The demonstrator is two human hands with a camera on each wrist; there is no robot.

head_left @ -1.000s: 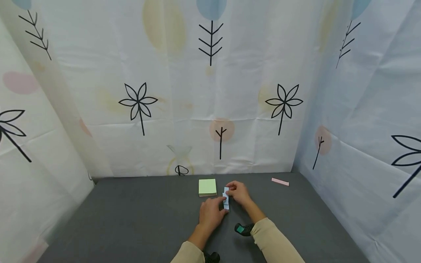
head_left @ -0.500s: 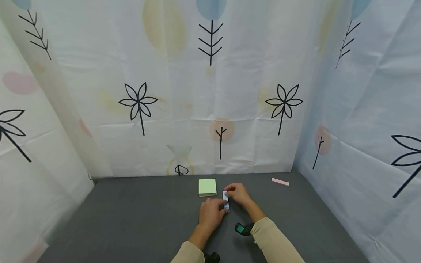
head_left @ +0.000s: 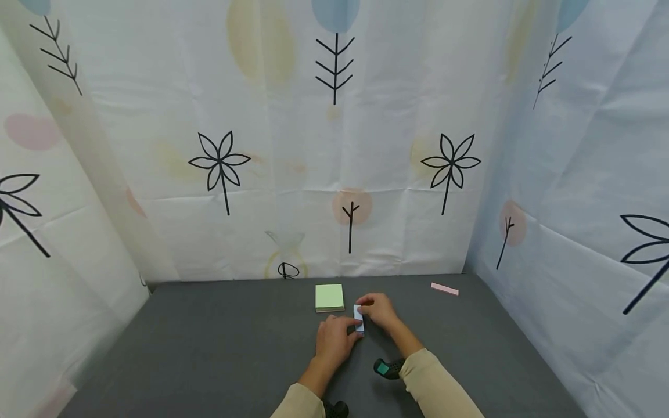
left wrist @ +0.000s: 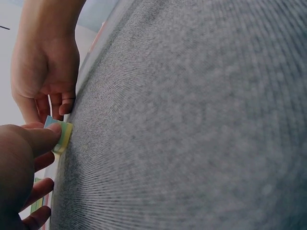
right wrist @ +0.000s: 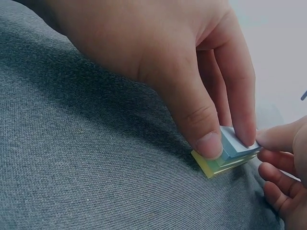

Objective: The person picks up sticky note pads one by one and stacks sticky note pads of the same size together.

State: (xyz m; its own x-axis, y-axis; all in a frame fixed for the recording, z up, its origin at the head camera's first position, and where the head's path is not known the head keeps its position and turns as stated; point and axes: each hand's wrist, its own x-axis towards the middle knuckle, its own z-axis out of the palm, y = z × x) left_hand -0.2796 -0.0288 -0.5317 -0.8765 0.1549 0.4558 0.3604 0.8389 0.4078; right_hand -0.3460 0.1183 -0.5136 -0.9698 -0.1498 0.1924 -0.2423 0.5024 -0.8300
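A narrow stack of sticky-note strips (head_left: 358, 319) lies on the table between both hands. In the right wrist view the stack (right wrist: 235, 149) shows blue on top, with green and yellow beneath. At its far end my right hand (head_left: 379, 310) holds it, thumb on one side and a fingertip on the top strip. My left hand (head_left: 333, 341) holds the near end between thumb and finger. The left wrist view shows the left thumb (left wrist: 48, 136) against the stack's edge. The layers look slightly uneven at the edges. Fingers cover parts of both ends.
A square pad of light green sticky notes (head_left: 329, 297) sits just left of the hands. One pink strip (head_left: 445, 289) lies toward the back right of the dark grey table (head_left: 219, 348). Patterned white fabric (head_left: 292, 145) encloses the table's back and sides.
A blue strip that stuck out past the far end now lies in line on the stack. The right hand has moved slightly toward the near side; the left hand has stayed nearly still.
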